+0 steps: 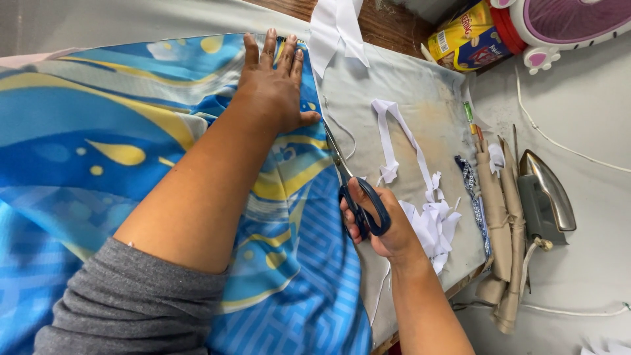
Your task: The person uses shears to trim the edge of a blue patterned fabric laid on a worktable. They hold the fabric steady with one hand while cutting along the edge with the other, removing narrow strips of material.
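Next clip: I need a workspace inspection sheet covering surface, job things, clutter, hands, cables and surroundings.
Surface: padded board with a grey, stained cover.
Job things: blue-and-yellow fabric spread across the board; scissors at its right edge.
Clutter: white strips and scraps, patterned trim, tan rolls, pens.
Hands: left hand flat on the fabric; right hand with fingers through the scissor handles.
Cables: white cord on the floor; another lower down.
Surroundings: iron, yellow tin, pink fan, grey floor.
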